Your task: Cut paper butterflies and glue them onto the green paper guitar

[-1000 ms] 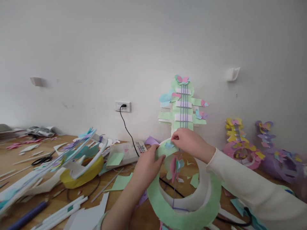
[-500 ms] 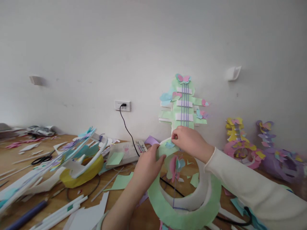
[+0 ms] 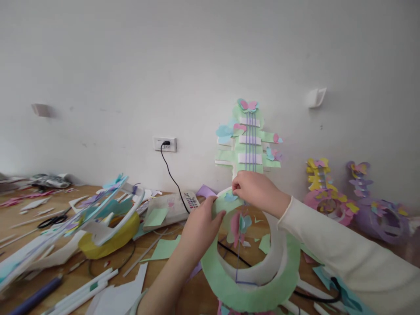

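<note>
A pale green paper guitar [image 3: 213,267] stands upright in front of me, its ring-shaped body low and its neck [image 3: 249,144] rising against the wall, with purple strings and paper butterflies. My left hand [image 3: 200,229] grips the upper left rim of the ring. My right hand [image 3: 254,188], in a cream sleeve, pinches at the top of the ring where the neck joins, beside a small blue paper piece [image 3: 230,197]. A pink and blue butterfly [image 3: 239,225] hangs inside the ring.
A yellow and white paper guitar [image 3: 108,229] lies at left among paper scraps, white strips and scissors [image 3: 52,221]. A remote [image 3: 191,200] and a black cable from the wall socket [image 3: 165,144] lie behind. Yellow-pink [image 3: 323,194] and purple [image 3: 377,212] paper guitars lean at right.
My right hand has shifted slightly up along the top of the ring toward the neck. The view has drifted a little to the right. My left hand keeps its grip.
</note>
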Tool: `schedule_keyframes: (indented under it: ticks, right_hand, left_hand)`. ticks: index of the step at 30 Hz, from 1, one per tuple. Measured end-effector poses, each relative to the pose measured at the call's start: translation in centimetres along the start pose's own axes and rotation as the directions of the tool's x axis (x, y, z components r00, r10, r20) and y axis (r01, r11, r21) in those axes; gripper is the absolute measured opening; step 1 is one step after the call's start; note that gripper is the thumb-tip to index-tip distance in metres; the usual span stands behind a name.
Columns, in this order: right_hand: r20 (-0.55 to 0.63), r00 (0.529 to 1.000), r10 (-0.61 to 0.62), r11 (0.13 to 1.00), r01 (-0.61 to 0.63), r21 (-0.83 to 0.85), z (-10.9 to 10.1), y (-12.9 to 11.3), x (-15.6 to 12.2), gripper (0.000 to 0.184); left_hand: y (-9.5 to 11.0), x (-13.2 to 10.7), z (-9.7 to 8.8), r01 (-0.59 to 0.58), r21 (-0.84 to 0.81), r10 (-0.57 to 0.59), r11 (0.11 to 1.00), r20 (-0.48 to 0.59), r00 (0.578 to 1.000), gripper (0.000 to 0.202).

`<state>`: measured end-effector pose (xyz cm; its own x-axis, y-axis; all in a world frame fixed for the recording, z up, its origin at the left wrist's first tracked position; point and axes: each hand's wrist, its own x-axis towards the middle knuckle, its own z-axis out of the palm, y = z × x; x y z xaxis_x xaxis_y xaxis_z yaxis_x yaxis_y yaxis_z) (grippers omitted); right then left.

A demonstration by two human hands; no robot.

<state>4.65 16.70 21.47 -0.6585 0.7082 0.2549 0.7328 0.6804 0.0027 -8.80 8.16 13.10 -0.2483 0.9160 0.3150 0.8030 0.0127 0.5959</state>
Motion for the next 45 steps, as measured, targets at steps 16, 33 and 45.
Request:
schedule_keyframes:
  ticks: [16, 33, 45]
  right_hand:
    - [0.031, 1.000, 0.002, 0.999, -0.001, -0.042, -0.26, -0.59, -0.26, 0.018]
    - [0.028, 0.999, 0.022, 0.999, -0.021, -0.043, -0.47, -0.57, -0.40, 0.019]
    - [0.047, 0.999, 0.023, 0.999, -0.020, -0.045, -0.78, -0.27, -0.56, 0.021]
  left_hand:
    - [-0.10, 0.10, -0.05, 0.013, 0.008, -0.013, 1.000, 0.023, 1.000, 0.034]
    - [-0.17, -0.02, 0.06, -0.005, 0.010, 0.004, 1.000, 0.009, 1.000, 0.034]
    - [0.13, -0.19, -0.16, -0.003, 0.024, 0.003, 1.000, 0.007, 1.000, 0.032]
